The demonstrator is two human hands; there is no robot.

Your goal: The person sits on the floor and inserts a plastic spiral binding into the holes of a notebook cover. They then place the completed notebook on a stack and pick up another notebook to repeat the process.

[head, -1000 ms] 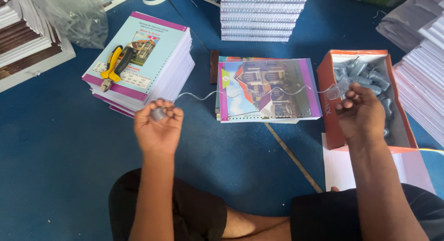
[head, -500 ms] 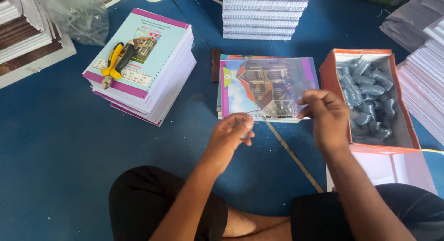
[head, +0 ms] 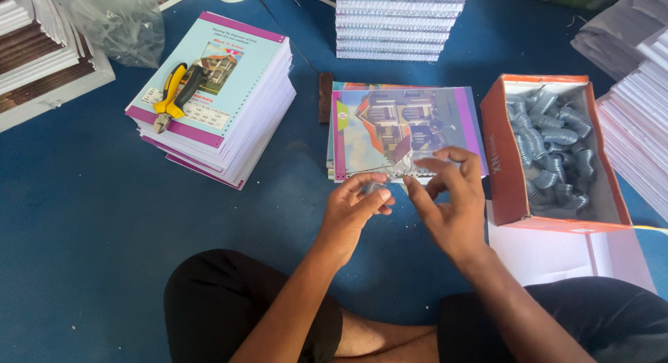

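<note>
Between hands: thin wire coil, lying left to right
Left hand: pinching coil's end
Right hand: pinching other end
Book: just beyond both hands

Both forearms reach forward from the crossed legs. The left hand is curled, fingertips pinched together; just beside it, the right hand spreads its fingers, thumb and forefinger nearly meeting.
</note>
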